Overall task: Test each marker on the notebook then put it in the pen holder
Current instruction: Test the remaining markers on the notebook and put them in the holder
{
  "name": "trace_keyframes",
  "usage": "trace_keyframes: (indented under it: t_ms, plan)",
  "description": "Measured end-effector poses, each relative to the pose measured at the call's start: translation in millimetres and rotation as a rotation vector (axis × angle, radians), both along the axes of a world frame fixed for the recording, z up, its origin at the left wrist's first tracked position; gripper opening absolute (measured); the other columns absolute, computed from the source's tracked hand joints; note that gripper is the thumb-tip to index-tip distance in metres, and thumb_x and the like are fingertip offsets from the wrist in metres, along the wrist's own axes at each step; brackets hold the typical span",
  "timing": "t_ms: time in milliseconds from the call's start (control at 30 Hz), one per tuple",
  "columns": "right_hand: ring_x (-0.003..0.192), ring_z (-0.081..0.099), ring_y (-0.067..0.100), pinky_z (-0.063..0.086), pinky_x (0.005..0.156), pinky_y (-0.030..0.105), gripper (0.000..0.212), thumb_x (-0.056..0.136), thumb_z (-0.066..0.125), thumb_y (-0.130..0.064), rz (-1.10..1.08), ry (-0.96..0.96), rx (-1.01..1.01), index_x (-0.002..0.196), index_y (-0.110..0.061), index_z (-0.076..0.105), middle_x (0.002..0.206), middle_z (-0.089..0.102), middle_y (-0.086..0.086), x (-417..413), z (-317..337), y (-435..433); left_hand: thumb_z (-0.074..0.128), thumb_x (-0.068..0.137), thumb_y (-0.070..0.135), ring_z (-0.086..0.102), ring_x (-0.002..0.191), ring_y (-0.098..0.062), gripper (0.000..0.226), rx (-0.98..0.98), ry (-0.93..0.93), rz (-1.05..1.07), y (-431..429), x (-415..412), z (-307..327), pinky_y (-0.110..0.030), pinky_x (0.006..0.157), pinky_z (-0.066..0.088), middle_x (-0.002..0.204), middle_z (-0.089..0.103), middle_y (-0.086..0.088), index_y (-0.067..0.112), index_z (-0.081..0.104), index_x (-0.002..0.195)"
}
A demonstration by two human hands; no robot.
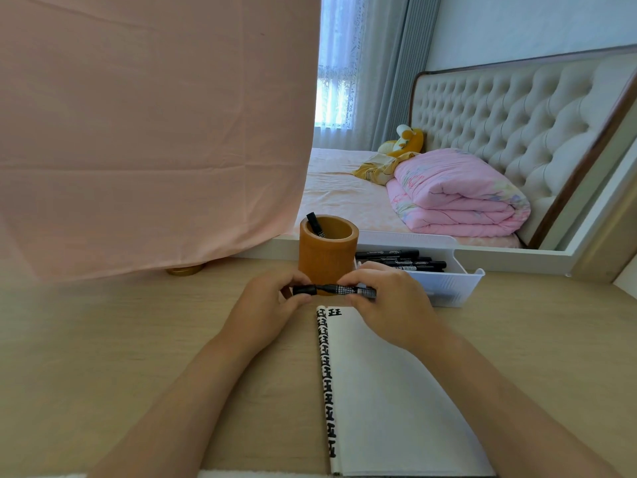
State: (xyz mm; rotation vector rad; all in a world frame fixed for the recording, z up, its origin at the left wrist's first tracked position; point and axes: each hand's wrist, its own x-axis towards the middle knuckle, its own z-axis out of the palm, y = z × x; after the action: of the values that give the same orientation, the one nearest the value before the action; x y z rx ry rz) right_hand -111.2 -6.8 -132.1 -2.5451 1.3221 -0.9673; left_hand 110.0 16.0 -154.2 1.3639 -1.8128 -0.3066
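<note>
Notebook (389, 391) lies open on the surface (120, 339), at 6 o'clock. A white tray (458, 284) of spare markers (396, 258) sits at 2 o'clock from it. The brown pen holder (324, 260) stands at 12 o'clock with one marker (315, 224) inside.

Both hands hold a black marker (339, 290) sideways, just above the notebook's top. The left hand (265, 305) has its grip pinched on the cap (305, 290). The right hand (389, 301) has its grip curled round the body.

I think the cap should slide straight along, with the body held steady. The tip is hidden, so I cannot tell if the cap goes off or on. The notebook's bottom edge is cut off.
</note>
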Motion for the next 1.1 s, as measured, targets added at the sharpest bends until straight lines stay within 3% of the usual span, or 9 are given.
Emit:
trace_keyframes:
  t_ms: [133,300,433,567,733,833,933,1033,1100]
  plan:
    - [0.09,0.056,-0.003,0.038,0.076,0.008,0.024,0.089,0.072,-0.023,-0.004,0.031,-0.034,0.11,-0.034,0.073,0.108,0.068,-0.02,0.0,0.8,1.4,0.07,0.088,0.023,0.056,0.091,0.0,0.017,0.017,-0.011,-0.018,0.4,0.1,0.0,-0.007,0.071,0.036,0.092,0.066,0.02,0.033,0.071,0.102]
    - [0.089,0.06,0.002,0.051,0.075,0.02,0.021,0.09,0.07,-0.03,0.039,0.063,-0.049,0.111,-0.035,0.072,0.103,0.067,-0.019,1.3,0.3,1.2,0.062,0.094,0.029,0.057,0.09,0.001,0.017,0.062,-0.037,-0.086,1.1,-3.8,1.9,-0.013,0.073,0.04,0.094,0.067,0.022,0.04,0.068,0.106]
    - [0.088,0.061,0.005,0.053,0.076,0.031,0.021,0.094,0.065,-0.03,0.062,0.12,-0.134,0.114,-0.033,0.072,0.101,0.07,-0.015,0.8,1.5,-0.5,0.052,0.099,0.031,0.059,0.08,-0.004,0.017,0.101,-0.061,-0.129,1.3,-6.0,5.0,-0.023,0.069,0.042,0.079,0.065,0.014,0.036,0.068,0.097]
    - [0.095,0.062,0.012,0.054,0.083,0.038,0.026,0.094,0.066,-0.025,0.053,0.109,-0.197,0.12,-0.024,0.07,0.105,0.071,-0.007,-0.1,1.1,-3.6,0.054,0.099,0.033,0.056,0.078,-0.001,0.015,0.202,-0.017,-0.154,0.5,-5.0,12.1,-0.02,0.066,0.037,0.081,0.064,0.016,0.038,0.067,0.104]
    - [0.084,0.06,0.015,0.052,0.072,0.036,0.026,0.099,0.051,-0.028,0.08,0.132,-0.226,0.112,-0.022,0.072,0.096,0.069,-0.005,5.3,0.2,-0.8,0.059,0.097,0.027,0.05,0.065,0.002,0.016,0.189,0.049,-0.185,2.8,-6.0,18.2,-0.019,0.061,0.034,0.069,0.06,0.021,0.038,0.07,0.098]
    - [0.077,0.058,0.011,0.05,0.065,0.032,0.036,0.101,0.038,-0.037,0.081,0.116,-0.167,0.111,-0.025,0.07,0.09,0.065,-0.008,9.3,1.7,1.5,0.061,0.095,0.022,0.055,0.069,-0.005,0.017,0.12,0.038,-0.214,1.1,-5.3,22.7,-0.025,0.066,0.042,0.072,0.062,0.013,0.037,0.07,0.094]
    - [0.074,0.056,0.007,0.045,0.061,0.026,0.032,0.102,0.04,-0.037,0.085,0.114,-0.084,0.111,-0.027,0.07,0.085,0.063,-0.01,9.3,4.3,5.3,0.063,0.094,0.019,0.058,0.074,-0.007,0.019,0.097,0.019,-0.222,0.1,-5.6,23.3,-0.02,0.068,0.043,0.076,0.064,0.014,0.036,0.071,0.097]
    - [0.082,0.056,0.005,0.039,0.067,0.017,0.028,0.104,0.044,-0.034,0.072,0.173,0.036,0.118,-0.029,0.067,0.095,0.066,-0.011,6.4,4.6,6.2,0.065,0.093,0.019,0.06,0.079,-0.003,0.021,0.109,0.001,-0.22,2.6,-9.8,20.5,-0.011,0.069,0.041,0.08,0.066,0.02,0.038,0.071,0.097]
    - [0.088,0.058,0.007,0.048,0.075,0.024,0.026,0.104,0.043,-0.035,0.074,0.174,0.114,0.121,-0.031,0.063,0.102,0.065,-0.011,5.3,3.5,4.6,0.065,0.093,0.021,0.06,0.082,0.0,0.016,0.116,-0.001,-0.201,2.2,-11.1,18.9,-0.009,0.07,0.041,0.083,0.068,0.022,0.033,0.073,0.101]
